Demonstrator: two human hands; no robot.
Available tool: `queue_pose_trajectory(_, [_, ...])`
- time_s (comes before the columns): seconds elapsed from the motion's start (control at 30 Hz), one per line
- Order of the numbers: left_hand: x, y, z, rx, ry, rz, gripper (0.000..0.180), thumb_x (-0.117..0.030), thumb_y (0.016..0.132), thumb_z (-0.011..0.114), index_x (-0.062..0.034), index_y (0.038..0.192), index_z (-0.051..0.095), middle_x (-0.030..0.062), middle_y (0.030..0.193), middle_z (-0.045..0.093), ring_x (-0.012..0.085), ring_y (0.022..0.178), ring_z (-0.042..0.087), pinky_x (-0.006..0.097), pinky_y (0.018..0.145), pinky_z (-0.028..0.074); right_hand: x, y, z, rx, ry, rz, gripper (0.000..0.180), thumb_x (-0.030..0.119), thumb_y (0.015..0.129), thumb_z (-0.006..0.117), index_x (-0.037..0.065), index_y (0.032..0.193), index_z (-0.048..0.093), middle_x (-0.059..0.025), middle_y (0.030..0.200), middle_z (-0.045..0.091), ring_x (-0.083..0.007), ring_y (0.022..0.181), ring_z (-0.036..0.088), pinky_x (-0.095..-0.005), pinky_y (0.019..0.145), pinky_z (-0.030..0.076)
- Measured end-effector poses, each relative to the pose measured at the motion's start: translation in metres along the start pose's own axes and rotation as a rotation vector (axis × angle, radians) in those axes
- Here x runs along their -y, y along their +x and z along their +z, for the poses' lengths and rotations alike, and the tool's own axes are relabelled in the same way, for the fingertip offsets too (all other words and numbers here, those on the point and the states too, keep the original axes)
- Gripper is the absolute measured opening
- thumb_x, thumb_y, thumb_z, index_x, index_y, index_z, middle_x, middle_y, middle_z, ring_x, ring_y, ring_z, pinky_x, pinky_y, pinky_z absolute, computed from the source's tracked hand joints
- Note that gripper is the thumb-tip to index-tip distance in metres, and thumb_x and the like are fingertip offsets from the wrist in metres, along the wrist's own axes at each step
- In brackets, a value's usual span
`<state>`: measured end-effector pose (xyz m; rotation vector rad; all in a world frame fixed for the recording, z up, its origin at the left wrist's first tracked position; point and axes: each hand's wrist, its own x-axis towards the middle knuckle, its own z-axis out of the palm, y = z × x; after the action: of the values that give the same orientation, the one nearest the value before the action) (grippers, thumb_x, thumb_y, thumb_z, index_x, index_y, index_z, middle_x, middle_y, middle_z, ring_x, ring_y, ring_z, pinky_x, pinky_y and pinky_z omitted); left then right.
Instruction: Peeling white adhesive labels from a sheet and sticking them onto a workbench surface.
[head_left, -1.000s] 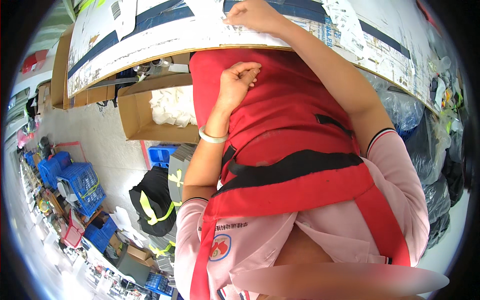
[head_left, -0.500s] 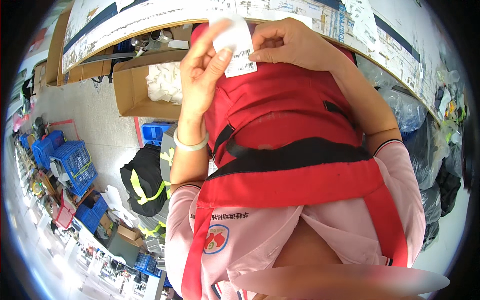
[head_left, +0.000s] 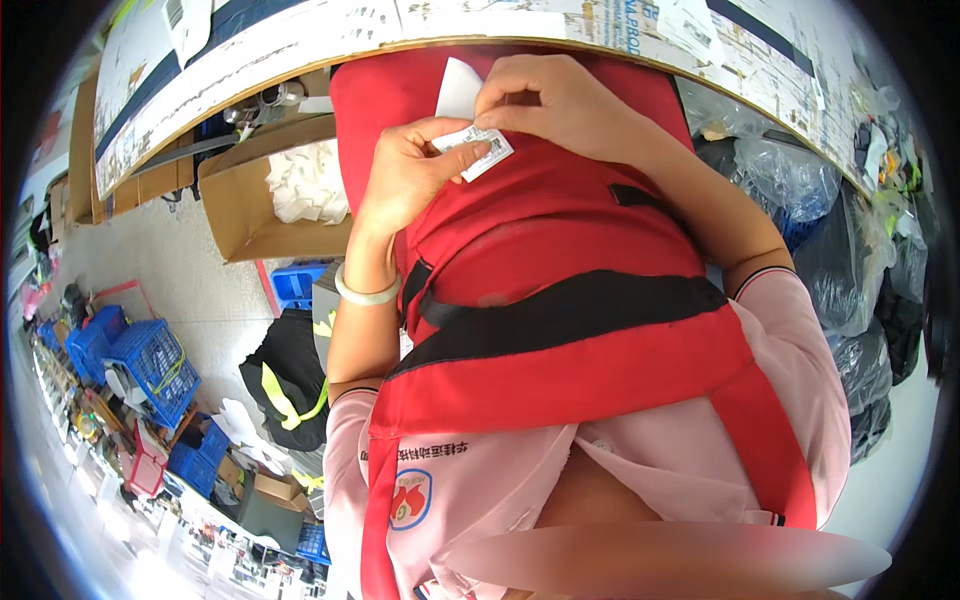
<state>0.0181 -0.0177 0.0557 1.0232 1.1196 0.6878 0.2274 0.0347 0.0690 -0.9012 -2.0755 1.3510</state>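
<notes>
Both my hands are raised in front of my red apron [head_left: 560, 250], just below the table edge. My left hand [head_left: 410, 175] pinches a small white printed label [head_left: 478, 152] between thumb and fingers. My right hand [head_left: 560, 105] grips the same label from above, its fingertips on the upper edge. A white backing strip [head_left: 458, 90] sticks up behind the label. A pale bangle [head_left: 365, 292] circles my left wrist.
A worktable [head_left: 300, 40] covered with printed paper curves across the top. An open cardboard box [head_left: 240, 205] with white material sits under it at left. Blue crates [head_left: 140, 360] stand on the floor at left, and dark plastic bags [head_left: 850, 260] pile up at right.
My hands came down from the tabletop to my chest with the label. The left hand has shifted its grip lower on the label and the right hand now pinches it from above.
</notes>
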Motion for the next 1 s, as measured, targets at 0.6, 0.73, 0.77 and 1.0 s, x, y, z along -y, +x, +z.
queue_pose_trajectory(0.6, [0.038, 0.053, -0.011, -0.107, -0.182, -0.102, 0.035, -0.03, 0.097, 0.057, 0.0011, 0.102, 0.071, 0.0063, 0.085, 0.069, 0.0105, 0.072, 0.063, 0.024, 0.066, 0.052, -0.038, 0.014, -0.084, -0.282, 0.257, 0.5, 0.014, 0.009, 0.091, 0.06, -0.004, 0.09, 0.064, -0.0088, 0.071, 0.065, -0.0127, 0.059, 0.062, -0.0228, 0.051, 0.05])
queue_pose_trajectory(0.73, [0.042, 0.053, -0.012, -0.119, -0.227, -0.078, 0.03, -0.026, 0.096, 0.059, 0.0004, 0.103, 0.071, 0.0046, 0.085, 0.069, 0.0093, 0.071, 0.063, 0.022, 0.064, 0.051, -0.038, 0.022, -0.085, -0.255, 0.248, 0.569, 0.015, 0.009, 0.089, 0.063, -0.006, 0.088, 0.065, -0.0099, 0.071, 0.065, -0.0138, 0.056, 0.062, -0.0236, 0.049, 0.051])
queue_pose_trajectory(0.77, [0.043, 0.053, -0.012, -0.117, -0.226, -0.079, 0.03, -0.026, 0.096, 0.059, 0.0004, 0.103, 0.071, 0.0046, 0.085, 0.069, 0.0093, 0.071, 0.063, 0.022, 0.064, 0.051, -0.038, 0.023, -0.084, -0.254, 0.246, 0.575, 0.015, 0.009, 0.089, 0.063, -0.006, 0.088, 0.065, -0.0101, 0.071, 0.065, -0.0142, 0.056, 0.062, -0.0238, 0.049, 0.051])
queue_pose_trajectory(1.0, [0.042, 0.053, -0.011, -0.134, -0.261, -0.082, 0.028, -0.024, 0.095, 0.061, 0.0003, 0.104, 0.07, 0.0048, 0.088, 0.07, 0.009, 0.072, 0.063, 0.022, 0.065, 0.051, -0.041, 0.026, -0.079, -0.249, 0.244, 0.572, 0.015, 0.009, 0.088, 0.063, -0.007, 0.088, 0.065, -0.0104, 0.071, 0.065, -0.0146, 0.058, 0.062, -0.0246, 0.049, 0.052])
